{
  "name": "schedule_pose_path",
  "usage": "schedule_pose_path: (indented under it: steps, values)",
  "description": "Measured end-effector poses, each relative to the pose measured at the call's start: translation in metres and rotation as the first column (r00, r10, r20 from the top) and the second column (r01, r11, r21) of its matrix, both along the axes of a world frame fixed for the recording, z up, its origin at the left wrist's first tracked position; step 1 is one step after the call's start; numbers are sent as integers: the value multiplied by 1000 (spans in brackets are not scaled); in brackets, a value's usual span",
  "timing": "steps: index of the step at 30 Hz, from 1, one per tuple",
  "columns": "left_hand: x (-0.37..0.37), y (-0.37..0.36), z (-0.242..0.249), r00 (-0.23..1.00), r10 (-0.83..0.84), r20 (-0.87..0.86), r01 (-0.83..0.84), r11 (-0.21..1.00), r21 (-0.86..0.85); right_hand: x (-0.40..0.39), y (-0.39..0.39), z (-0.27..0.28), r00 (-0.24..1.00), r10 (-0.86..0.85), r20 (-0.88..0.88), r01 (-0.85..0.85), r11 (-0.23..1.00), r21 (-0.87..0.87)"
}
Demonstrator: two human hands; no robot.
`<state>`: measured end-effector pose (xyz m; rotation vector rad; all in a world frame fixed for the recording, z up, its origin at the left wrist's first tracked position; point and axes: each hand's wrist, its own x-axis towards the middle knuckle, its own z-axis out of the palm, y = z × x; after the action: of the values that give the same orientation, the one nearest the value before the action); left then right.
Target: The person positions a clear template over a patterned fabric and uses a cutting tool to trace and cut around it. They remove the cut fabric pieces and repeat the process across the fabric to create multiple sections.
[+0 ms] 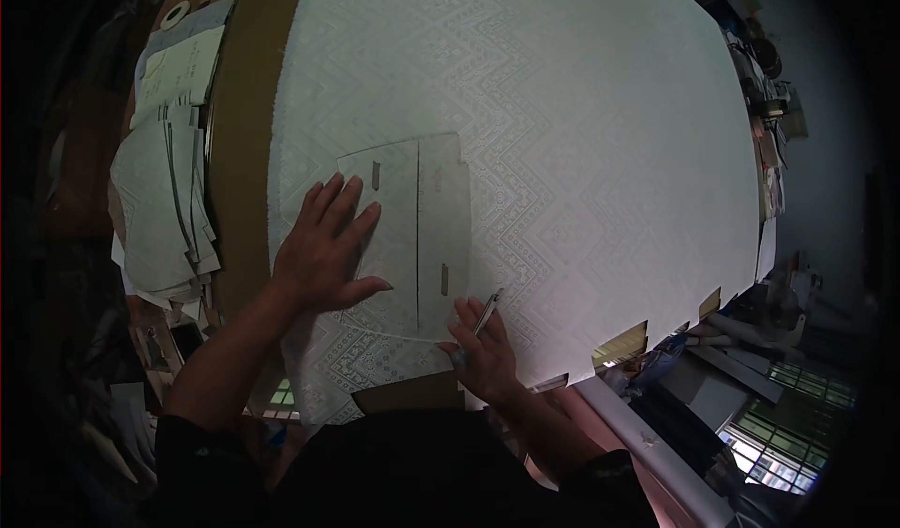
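A pale, see-through pattern piece [441, 209] with a dark lengthwise line and two narrow slots lies on white patterned fabric [581, 181]. My left hand [323, 247] is open, its fingers spread flat over the left side of the piece and the thumb pointing right. At the piece's lower right corner, my right hand [483, 350] is closed round a slim pen [487, 310], which sticks up between the fingers. The right fingertips are right by the corner's edge. Below the piece, the fabric has a cut-out where the brown table [403, 395] shows.
Layered paper pattern pieces [155, 200] and a roll of tape [174, 15] are on the left, past a brown table strip [239, 125]. More cut-outs [621, 345] notch the fabric's lower right edge. A long pale roll [647, 444] stands near my right arm.
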<state>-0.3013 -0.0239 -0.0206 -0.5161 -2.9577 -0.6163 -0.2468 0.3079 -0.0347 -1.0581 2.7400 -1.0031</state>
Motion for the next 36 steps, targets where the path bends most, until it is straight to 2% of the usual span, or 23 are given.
schedule_pose_path:
  steps: [17,36]
  values:
    - [3,-1,-3,999,-9,-32,10,1000,22,0,-1,-3,998,-25,55,26,999,-32]
    - [8,3,-5,997,8,-79,-9,1000,-14,1,-4,-5,999,-53,12,53,996,-78]
